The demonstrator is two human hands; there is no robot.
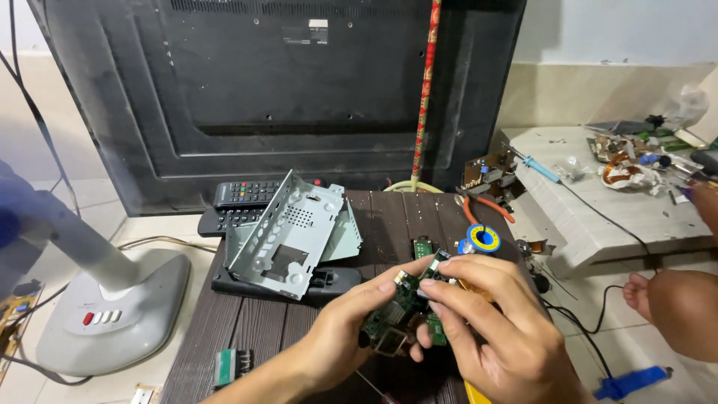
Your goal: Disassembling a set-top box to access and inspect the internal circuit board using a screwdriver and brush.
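My left hand (351,329) and my right hand (490,322) both grip a small green circuit board (400,307) over the front of a dark wooden table (247,329). The left hand holds the board from below and from the left. My right fingers pinch its upper right end and cover much of it. A second small green board (423,247) lies flat on the table just behind the hands.
A grey metal chassis (288,232) leans on a black box. Two remotes (243,196) lie behind, before a large TV back panel (284,90). Solder spool (483,239), orange pliers (486,206), a fan base (120,314) left. Another person's leg (677,299) right.
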